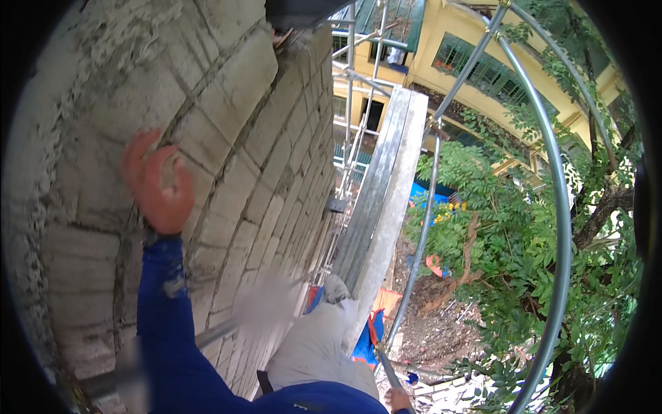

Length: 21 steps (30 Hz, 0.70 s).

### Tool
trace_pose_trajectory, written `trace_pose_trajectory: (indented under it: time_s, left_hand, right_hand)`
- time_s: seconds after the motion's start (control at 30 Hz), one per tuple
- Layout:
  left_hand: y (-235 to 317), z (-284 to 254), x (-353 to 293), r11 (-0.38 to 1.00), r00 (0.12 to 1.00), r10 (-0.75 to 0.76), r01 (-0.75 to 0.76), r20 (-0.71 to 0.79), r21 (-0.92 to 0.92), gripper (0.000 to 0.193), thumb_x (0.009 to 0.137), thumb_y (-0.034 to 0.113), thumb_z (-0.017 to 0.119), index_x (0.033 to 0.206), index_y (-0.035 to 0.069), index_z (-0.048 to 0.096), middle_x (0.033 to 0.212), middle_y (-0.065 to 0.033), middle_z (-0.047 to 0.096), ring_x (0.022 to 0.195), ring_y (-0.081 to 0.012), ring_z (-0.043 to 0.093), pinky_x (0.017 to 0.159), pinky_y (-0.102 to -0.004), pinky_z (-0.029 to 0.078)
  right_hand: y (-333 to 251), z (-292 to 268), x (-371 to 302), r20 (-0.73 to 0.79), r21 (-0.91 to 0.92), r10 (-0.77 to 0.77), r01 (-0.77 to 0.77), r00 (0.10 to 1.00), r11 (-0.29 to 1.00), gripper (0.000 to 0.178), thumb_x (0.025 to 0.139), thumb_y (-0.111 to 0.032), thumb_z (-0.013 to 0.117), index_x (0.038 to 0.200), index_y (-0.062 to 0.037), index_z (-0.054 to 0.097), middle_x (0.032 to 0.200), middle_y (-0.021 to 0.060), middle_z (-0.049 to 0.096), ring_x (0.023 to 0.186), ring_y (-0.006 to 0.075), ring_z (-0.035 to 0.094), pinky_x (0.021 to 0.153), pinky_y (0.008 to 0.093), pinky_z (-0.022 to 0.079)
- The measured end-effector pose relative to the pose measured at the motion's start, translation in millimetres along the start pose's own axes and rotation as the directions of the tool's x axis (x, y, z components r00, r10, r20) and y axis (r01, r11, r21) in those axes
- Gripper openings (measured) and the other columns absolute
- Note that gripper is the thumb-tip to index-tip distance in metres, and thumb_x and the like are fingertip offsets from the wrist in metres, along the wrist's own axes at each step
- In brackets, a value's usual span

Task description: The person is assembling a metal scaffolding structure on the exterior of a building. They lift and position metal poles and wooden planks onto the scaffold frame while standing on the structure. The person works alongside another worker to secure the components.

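My left hand [161,190], in a blue sleeve, is raised against a grey block wall [238,103]. Its fingers are bent and apart, and nothing shows between them; whether the fingertips touch the blocks I cannot tell. Low in the picture, my right hand [398,399] is closed round a metal tube [388,369] that slants up beside my trousers. Only part of that hand shows.
A long metal plank [379,179] runs ahead along the wall, with my shoe [336,288] on it. Curved scaffold tubes [557,207] rise on the right. Beyond are leafy branches [510,255], a yellow building [420,58] and ground strewn with rubble [441,310] far below.
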<state>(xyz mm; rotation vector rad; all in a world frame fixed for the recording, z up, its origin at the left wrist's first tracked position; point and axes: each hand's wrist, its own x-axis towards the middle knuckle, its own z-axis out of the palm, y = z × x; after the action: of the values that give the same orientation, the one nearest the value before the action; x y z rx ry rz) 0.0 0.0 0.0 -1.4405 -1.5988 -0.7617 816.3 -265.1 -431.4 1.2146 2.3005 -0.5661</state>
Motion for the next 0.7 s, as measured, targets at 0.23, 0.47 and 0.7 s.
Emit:
trace_pose_trajectory:
  time_s: [0.23,0.47,0.7]
  left_hand:
    - [-52,0,42,0.972,0.980,0.019,-0.065,0.196,0.228,0.013,0.088,0.014,0.066,0.100,0.010,0.070,0.134,-0.0116,0.065,0.132,-0.0359,0.055,0.111,-0.0546,0.039]
    - [-49,-9,35,0.944,0.962,0.035,-0.121,0.271,0.308,0.010,0.093,0.022,0.064,0.096,0.015,0.070,0.124,-0.0086,0.070,0.123,-0.0334,0.064,0.111,-0.0537,0.040]
    - [-54,-8,40,0.975,0.955,0.021,-0.086,0.296,0.206,0.008,0.094,0.019,0.063,0.100,0.017,0.067,0.120,-0.0045,0.072,0.123,-0.0311,0.065,0.111,-0.0544,0.040]
  right_hand:
    - [-67,-373,183,-0.024,0.994,0.522,-0.035,0.853,0.103,0.020,0.097,-0.017,0.067,0.104,0.0017,0.069,0.096,0.0091,0.072,0.088,0.0163,0.067,0.081,0.0314,0.054]
    - [-172,-717,274,-0.583,0.776,-0.056,0.576,0.810,0.256,0.027,0.097,-0.018,0.068,0.117,0.0013,0.068,0.112,0.0116,0.071,0.106,0.0199,0.067,0.096,0.0346,0.052]
    - [-276,-919,275,-0.945,0.120,-0.319,0.986,0.077,-0.119,0.067,0.096,-0.032,0.072,0.147,0.0012,0.044,0.146,0.0258,0.052,0.123,0.0309,0.062,0.106,0.0441,0.049]
